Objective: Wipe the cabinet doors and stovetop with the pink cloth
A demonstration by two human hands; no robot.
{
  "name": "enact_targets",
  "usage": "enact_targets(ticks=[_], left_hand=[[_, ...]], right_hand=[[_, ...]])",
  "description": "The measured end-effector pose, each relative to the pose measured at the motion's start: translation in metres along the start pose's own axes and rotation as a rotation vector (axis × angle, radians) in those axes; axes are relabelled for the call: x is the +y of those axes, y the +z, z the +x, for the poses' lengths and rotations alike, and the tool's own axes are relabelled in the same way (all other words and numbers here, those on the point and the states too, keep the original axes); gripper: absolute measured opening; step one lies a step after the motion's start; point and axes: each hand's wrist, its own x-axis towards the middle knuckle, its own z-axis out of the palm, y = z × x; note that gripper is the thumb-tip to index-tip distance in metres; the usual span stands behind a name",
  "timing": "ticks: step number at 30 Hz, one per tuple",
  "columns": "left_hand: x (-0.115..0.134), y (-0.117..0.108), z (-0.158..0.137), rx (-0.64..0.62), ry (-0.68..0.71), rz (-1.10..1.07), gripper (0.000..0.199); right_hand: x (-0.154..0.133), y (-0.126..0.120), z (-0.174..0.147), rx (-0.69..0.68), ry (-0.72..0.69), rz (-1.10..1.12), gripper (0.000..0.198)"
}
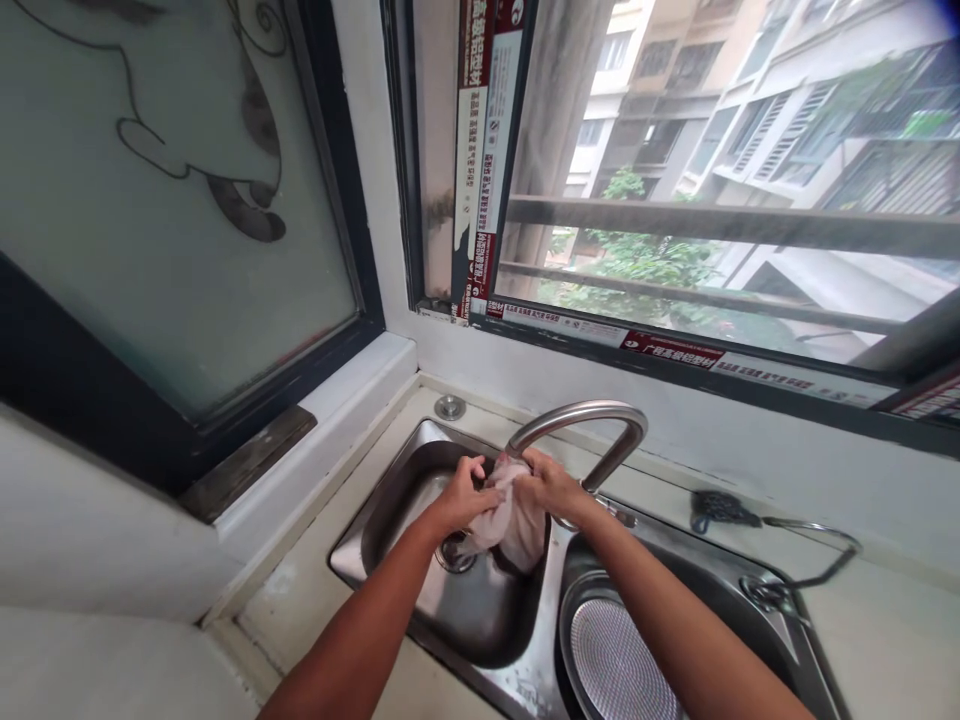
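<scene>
A pale pink cloth (pixel 517 525) hangs in folds over the left basin of the steel sink (pixel 480 650), just under the spout of the curved faucet (pixel 577 410). My right hand (pixel 551 485) grips the cloth's upper right part, close to the spout. On the other side, my left hand (pixel 466 495) pinches a fold between thumb and fingers, with some fingers raised. The lower folds droop toward the drain (pixel 456 552). Whether water is running cannot be made out.
A round pan (pixel 619 655) with a dotted base stands in the right basin, partly behind my right forearm. On the counter behind lie a dark scrubbing pad (pixel 724 510) and a bent metal tube (pixel 825 560). A window (pixel 675 250) rises beyond the sink; a frosted panel (pixel 187 250) stands left.
</scene>
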Motion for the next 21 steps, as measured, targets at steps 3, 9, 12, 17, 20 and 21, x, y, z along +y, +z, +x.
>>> enact_targets(ticks=[3,9,12,17,20,21], left_hand=[[0.006,-0.003,0.006,-0.124,-0.042,0.023,0.058],[0.022,-0.01,0.027,0.032,0.032,0.218,0.015],[0.032,-0.007,0.026,0.162,0.124,0.261,0.016],[0.031,0.002,0.017,0.122,0.105,0.23,0.016],[0.02,0.001,0.014,0.043,0.042,0.188,0.044],[0.017,0.0,0.014,0.01,0.03,0.172,0.054]], right_hand=[[-0.004,0.006,0.001,0.005,-0.014,0.087,0.037],[0.004,-0.004,-0.003,-0.046,0.056,0.082,0.041],[0.008,-0.01,-0.003,-0.13,0.101,0.019,0.033],[0.01,-0.006,0.012,0.065,0.102,-0.054,0.008],[0.006,0.003,0.021,0.19,0.089,-0.022,0.014],[0.004,0.007,0.023,0.207,0.088,-0.001,0.016]])
